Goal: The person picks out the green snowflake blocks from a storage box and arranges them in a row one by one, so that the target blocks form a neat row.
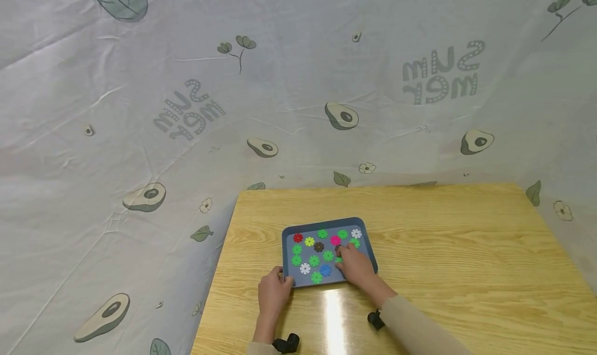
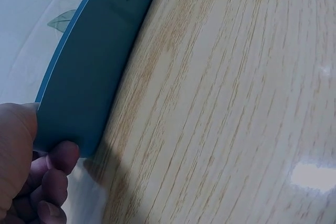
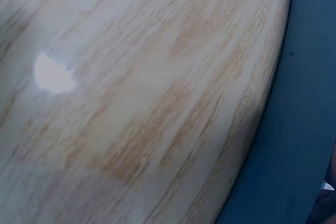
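A grey-blue tray lies on the table, holding several flat, notched plastic discs. My left hand grips its near left corner; in the left wrist view the thumb is at the rim and the index fingertip against the outer wall. Over the right part of the tray reaches my right hand, index finger and thumb apart. Its fingertips are at a brown disc that they partly hide, and a green disc shows between finger and thumb. The right wrist view shows mostly the tray's side.
Around the brown disc are a pink disc, a green disc and a blue disc. Red, yellow and white ones lie elsewhere in the tray. The wooden table extends to the right, and a printed curtain hangs behind.
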A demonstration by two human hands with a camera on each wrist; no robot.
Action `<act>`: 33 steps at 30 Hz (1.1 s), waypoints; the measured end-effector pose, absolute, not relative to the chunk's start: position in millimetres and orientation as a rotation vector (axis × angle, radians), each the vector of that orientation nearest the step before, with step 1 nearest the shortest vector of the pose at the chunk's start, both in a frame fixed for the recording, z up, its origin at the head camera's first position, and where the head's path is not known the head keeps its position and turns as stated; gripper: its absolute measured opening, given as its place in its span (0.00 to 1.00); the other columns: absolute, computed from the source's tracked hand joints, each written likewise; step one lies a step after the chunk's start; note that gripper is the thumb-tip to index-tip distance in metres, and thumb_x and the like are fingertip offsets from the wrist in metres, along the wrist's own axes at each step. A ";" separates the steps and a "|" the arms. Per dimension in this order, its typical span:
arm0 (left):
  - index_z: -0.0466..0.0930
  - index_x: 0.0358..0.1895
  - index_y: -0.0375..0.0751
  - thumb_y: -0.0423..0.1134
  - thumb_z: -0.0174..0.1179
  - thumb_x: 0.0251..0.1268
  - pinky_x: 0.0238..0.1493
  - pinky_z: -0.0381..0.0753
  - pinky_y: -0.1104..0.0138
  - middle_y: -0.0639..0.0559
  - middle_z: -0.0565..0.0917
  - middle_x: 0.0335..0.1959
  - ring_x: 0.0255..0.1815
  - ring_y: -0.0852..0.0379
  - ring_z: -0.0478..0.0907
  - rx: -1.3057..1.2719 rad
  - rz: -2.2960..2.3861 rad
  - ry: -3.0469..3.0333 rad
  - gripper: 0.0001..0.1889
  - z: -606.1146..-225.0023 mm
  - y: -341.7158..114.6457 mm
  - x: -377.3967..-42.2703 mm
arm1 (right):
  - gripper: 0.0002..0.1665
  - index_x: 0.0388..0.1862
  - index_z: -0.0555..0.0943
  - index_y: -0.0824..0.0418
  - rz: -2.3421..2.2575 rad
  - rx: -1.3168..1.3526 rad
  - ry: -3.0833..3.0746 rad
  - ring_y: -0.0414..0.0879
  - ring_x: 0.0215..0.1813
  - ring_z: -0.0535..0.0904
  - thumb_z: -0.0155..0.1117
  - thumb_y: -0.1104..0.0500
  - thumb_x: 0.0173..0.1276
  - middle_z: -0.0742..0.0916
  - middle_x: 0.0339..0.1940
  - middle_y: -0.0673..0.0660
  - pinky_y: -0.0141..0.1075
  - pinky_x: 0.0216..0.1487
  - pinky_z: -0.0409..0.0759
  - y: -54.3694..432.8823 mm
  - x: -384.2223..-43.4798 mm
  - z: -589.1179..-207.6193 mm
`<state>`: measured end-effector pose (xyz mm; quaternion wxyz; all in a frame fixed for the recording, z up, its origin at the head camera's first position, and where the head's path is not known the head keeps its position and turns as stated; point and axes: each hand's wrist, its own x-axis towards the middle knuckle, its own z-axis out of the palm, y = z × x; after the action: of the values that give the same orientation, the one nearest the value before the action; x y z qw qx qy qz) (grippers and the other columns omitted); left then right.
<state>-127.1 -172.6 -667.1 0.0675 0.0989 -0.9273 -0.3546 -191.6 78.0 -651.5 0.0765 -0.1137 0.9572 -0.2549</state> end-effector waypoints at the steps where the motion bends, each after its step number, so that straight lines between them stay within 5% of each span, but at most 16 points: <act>1: 0.87 0.46 0.33 0.34 0.64 0.55 0.18 0.62 0.66 0.59 0.70 0.12 0.13 0.62 0.64 0.298 -1.069 -2.793 0.14 -667.3 -172.6 -127.0 | 0.16 0.48 0.84 0.64 -0.764 -0.338 2.869 0.56 0.41 0.84 0.74 0.56 0.67 0.81 0.47 0.62 0.50 0.43 0.83 78.5 -191.7 -650.8; 10: 0.87 0.47 0.33 0.34 0.64 0.55 0.18 0.63 0.67 0.59 0.71 0.12 0.13 0.62 0.65 0.301 -1.077 -2.794 0.15 -666.8 -172.0 -126.9 | 0.09 0.41 0.86 0.61 -0.866 -0.405 2.865 0.48 0.40 0.81 0.75 0.59 0.66 0.83 0.38 0.54 0.46 0.44 0.81 85.3 -191.3 -644.2; 18: 0.87 0.46 0.34 0.33 0.65 0.55 0.17 0.63 0.67 0.59 0.71 0.12 0.13 0.62 0.65 0.304 -1.090 -2.783 0.14 -665.8 -173.0 -126.2 | 0.09 0.47 0.86 0.63 -1.185 -0.330 2.809 0.42 0.33 0.76 0.70 0.61 0.71 0.83 0.32 0.49 0.41 0.38 0.76 108.4 -210.1 -620.6; 33: 0.87 0.47 0.34 0.34 0.65 0.56 0.17 0.63 0.67 0.59 0.71 0.12 0.13 0.62 0.66 0.291 -1.111 -2.790 0.15 -667.0 -174.6 -127.2 | 0.17 0.56 0.81 0.70 -1.425 0.031 2.889 0.60 0.49 0.84 0.62 0.59 0.77 0.85 0.45 0.64 0.52 0.48 0.80 183.6 -249.1 -631.0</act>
<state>-127.2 -174.6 -667.0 0.0620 0.0962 -0.9229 -0.3676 -249.1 183.6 -631.0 -0.0401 0.0096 0.8961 -0.4419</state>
